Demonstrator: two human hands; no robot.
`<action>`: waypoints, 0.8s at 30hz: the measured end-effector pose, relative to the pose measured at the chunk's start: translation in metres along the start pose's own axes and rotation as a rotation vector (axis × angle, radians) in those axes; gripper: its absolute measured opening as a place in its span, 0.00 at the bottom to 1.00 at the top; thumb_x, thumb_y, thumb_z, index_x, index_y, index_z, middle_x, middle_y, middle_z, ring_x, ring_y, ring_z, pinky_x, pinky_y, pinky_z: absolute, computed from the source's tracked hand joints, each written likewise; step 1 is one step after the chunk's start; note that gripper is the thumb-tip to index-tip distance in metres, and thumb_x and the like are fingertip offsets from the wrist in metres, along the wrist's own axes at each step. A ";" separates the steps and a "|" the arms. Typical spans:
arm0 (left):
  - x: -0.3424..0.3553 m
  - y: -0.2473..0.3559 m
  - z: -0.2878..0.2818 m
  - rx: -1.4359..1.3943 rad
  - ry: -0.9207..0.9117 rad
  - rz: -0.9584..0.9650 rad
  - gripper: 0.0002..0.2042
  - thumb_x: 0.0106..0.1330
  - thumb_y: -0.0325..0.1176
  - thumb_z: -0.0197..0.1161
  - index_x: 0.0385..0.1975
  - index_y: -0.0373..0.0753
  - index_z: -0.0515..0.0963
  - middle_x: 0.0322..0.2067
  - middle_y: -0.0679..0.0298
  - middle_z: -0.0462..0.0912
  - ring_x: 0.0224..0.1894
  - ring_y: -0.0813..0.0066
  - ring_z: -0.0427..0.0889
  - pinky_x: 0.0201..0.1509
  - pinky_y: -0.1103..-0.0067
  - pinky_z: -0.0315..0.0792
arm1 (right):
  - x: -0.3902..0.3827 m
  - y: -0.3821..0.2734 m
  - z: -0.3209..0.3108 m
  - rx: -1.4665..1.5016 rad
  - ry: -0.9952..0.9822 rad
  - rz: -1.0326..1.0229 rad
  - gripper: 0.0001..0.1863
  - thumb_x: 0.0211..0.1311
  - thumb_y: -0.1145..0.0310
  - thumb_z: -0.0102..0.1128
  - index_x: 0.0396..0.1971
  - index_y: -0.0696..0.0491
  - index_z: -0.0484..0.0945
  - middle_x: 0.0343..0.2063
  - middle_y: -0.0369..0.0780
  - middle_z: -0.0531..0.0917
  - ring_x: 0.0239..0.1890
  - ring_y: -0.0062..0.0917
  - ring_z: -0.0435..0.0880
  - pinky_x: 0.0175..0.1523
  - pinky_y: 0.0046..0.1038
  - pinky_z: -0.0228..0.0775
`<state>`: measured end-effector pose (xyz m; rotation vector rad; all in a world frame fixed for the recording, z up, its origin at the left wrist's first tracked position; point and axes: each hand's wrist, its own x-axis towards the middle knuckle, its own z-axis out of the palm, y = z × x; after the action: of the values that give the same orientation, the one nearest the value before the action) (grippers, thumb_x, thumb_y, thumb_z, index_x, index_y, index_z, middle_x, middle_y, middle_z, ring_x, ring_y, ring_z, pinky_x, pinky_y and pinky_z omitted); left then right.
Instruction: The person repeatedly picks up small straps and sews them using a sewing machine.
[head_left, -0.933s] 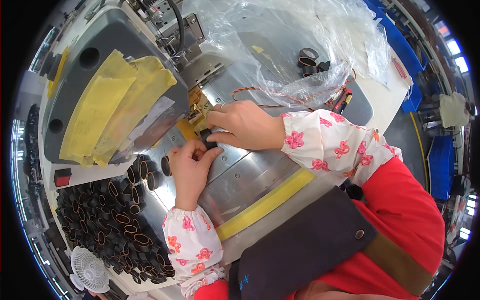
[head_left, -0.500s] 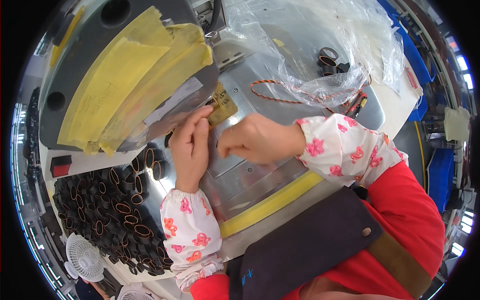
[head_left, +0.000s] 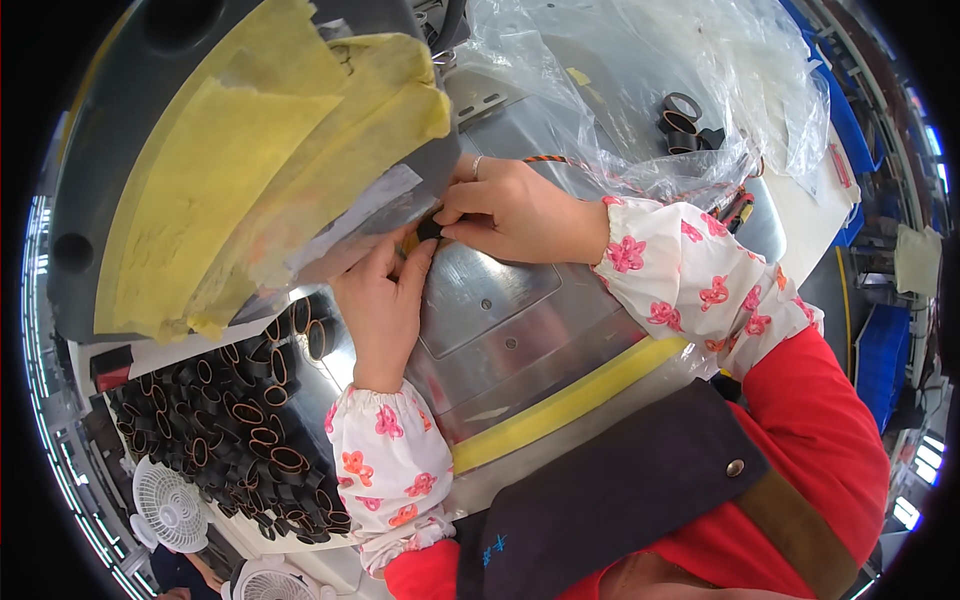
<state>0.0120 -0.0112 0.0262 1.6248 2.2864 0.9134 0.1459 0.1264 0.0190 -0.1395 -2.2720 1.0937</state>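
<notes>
— Item? Orientation?
— Small black part (head_left: 430, 229), dark, mostly hidden; axis cannot be told. Pinched by right hand (head_left: 510, 210), left hand (head_left: 385, 295) fingertips touching, just under the grey machine cover (head_left: 400, 195).

Factory assembly station, going by the metal plate (head_left: 500, 310) serving as the work surface, edged below with a yellow strip (head_left: 570, 405). Left of the plate lies a heap of identical black rings (head_left: 230, 430), with small white fans (head_left: 170, 505) beyond it; above the plate looms a dark machine housing (head_left: 110, 200) patched with yellow tape (head_left: 250, 170). Right of the plate are clear plastic bags (head_left: 680, 90) and blue bins (head_left: 875, 355).
</notes>
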 end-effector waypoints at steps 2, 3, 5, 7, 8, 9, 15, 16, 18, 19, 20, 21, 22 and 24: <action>0.004 -0.001 0.005 -0.030 0.038 -0.027 0.11 0.57 0.34 0.62 0.40 0.41 0.79 0.10 0.69 0.71 0.16 0.80 0.63 0.33 0.80 0.61 | -0.001 0.007 0.004 -0.013 0.028 -0.007 0.03 0.45 0.77 0.58 0.23 0.59 0.74 0.27 0.45 0.75 0.25 0.40 0.77 0.30 0.33 0.70; 0.007 0.001 0.006 -0.034 0.035 -0.026 0.11 0.57 0.34 0.62 0.40 0.41 0.79 0.10 0.69 0.71 0.16 0.80 0.63 0.33 0.80 0.61 | -0.001 0.011 0.005 -0.027 0.056 -0.017 0.03 0.46 0.77 0.57 0.22 0.59 0.73 0.29 0.45 0.74 0.25 0.40 0.76 0.30 0.34 0.70; 0.012 0.004 0.005 -0.104 -0.031 -0.224 0.08 0.55 0.34 0.64 0.29 0.36 0.80 0.15 0.66 0.77 0.18 0.80 0.69 0.28 0.80 0.64 | 0.000 0.011 0.005 -0.057 0.067 -0.016 0.03 0.47 0.78 0.56 0.21 0.59 0.71 0.29 0.45 0.74 0.25 0.40 0.76 0.30 0.35 0.69; 0.013 -0.001 0.011 -0.122 0.056 -0.145 0.09 0.55 0.35 0.65 0.23 0.34 0.78 0.19 0.63 0.80 0.19 0.79 0.72 0.28 0.80 0.66 | 0.003 0.011 0.007 -0.081 0.072 -0.025 0.03 0.47 0.78 0.55 0.20 0.59 0.70 0.29 0.45 0.74 0.26 0.40 0.76 0.30 0.35 0.69; 0.012 -0.002 0.011 -0.134 0.149 -0.068 0.13 0.54 0.36 0.65 0.17 0.32 0.77 0.24 0.61 0.82 0.21 0.79 0.74 0.28 0.79 0.67 | 0.005 0.010 0.009 -0.100 0.098 -0.052 0.03 0.47 0.79 0.54 0.20 0.59 0.70 0.29 0.45 0.74 0.26 0.40 0.76 0.30 0.36 0.69; 0.012 -0.003 0.008 -0.129 0.154 -0.073 0.13 0.54 0.36 0.65 0.17 0.32 0.77 0.24 0.61 0.82 0.21 0.79 0.74 0.28 0.79 0.67 | 0.007 0.010 0.011 -0.119 0.124 -0.079 0.03 0.48 0.79 0.54 0.20 0.59 0.70 0.29 0.45 0.73 0.27 0.41 0.75 0.30 0.36 0.68; 0.012 -0.012 0.018 -0.079 0.168 -0.096 0.19 0.53 0.41 0.66 0.12 0.31 0.72 0.24 0.58 0.82 0.19 0.77 0.73 0.27 0.79 0.67 | 0.007 0.011 0.010 -0.191 0.108 -0.062 0.04 0.47 0.78 0.55 0.20 0.59 0.69 0.29 0.45 0.73 0.27 0.40 0.75 0.30 0.36 0.68; 0.012 -0.010 0.018 -0.059 0.145 -0.132 0.19 0.53 0.40 0.66 0.12 0.31 0.72 0.21 0.58 0.80 0.18 0.76 0.72 0.26 0.78 0.66 | 0.007 0.012 0.010 -0.195 0.110 -0.063 0.04 0.47 0.78 0.55 0.20 0.59 0.69 0.29 0.45 0.73 0.27 0.40 0.75 0.30 0.36 0.68; 0.014 -0.009 0.019 -0.041 0.122 -0.165 0.19 0.53 0.40 0.66 0.12 0.31 0.72 0.18 0.58 0.78 0.16 0.76 0.70 0.24 0.77 0.65 | 0.005 0.015 0.010 -0.192 0.089 -0.041 0.04 0.47 0.78 0.55 0.20 0.59 0.70 0.29 0.45 0.73 0.27 0.40 0.75 0.30 0.36 0.68; 0.014 -0.011 0.019 -0.031 0.150 -0.094 0.19 0.53 0.40 0.66 0.12 0.31 0.72 0.15 0.57 0.75 0.15 0.75 0.68 0.23 0.77 0.64 | 0.005 0.014 0.010 -0.189 0.088 -0.040 0.04 0.47 0.78 0.55 0.20 0.59 0.70 0.29 0.45 0.73 0.27 0.40 0.75 0.30 0.36 0.68; 0.014 -0.012 0.020 -0.021 0.178 -0.023 0.18 0.53 0.40 0.66 0.12 0.31 0.72 0.12 0.57 0.73 0.14 0.74 0.67 0.22 0.76 0.64 | 0.005 0.013 0.010 -0.202 0.098 -0.042 0.04 0.47 0.78 0.56 0.20 0.59 0.69 0.29 0.45 0.73 0.28 0.41 0.75 0.30 0.36 0.68; 0.015 -0.012 0.021 -0.020 0.176 -0.026 0.18 0.53 0.40 0.66 0.12 0.31 0.72 0.12 0.57 0.73 0.14 0.74 0.67 0.22 0.76 0.64 | 0.006 0.013 0.009 -0.215 0.109 -0.044 0.04 0.47 0.78 0.56 0.21 0.59 0.69 0.29 0.45 0.73 0.28 0.41 0.75 0.30 0.37 0.68; 0.015 -0.012 0.020 -0.023 0.192 -0.016 0.18 0.53 0.40 0.66 0.12 0.31 0.73 0.12 0.57 0.73 0.14 0.73 0.67 0.23 0.76 0.64 | 0.006 0.012 0.010 -0.214 0.110 -0.045 0.04 0.47 0.78 0.56 0.21 0.59 0.69 0.29 0.45 0.73 0.28 0.41 0.75 0.30 0.37 0.68; 0.015 -0.012 0.021 -0.025 0.207 -0.005 0.18 0.52 0.39 0.66 0.12 0.31 0.73 0.12 0.56 0.73 0.14 0.72 0.68 0.23 0.76 0.64 | 0.007 0.010 0.009 -0.205 0.110 -0.056 0.05 0.46 0.78 0.57 0.22 0.59 0.69 0.28 0.46 0.73 0.29 0.42 0.75 0.31 0.37 0.69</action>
<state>0.0070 0.0075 0.0054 1.5796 2.3991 1.1538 0.1337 0.1292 0.0107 -0.2123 -2.2704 0.8030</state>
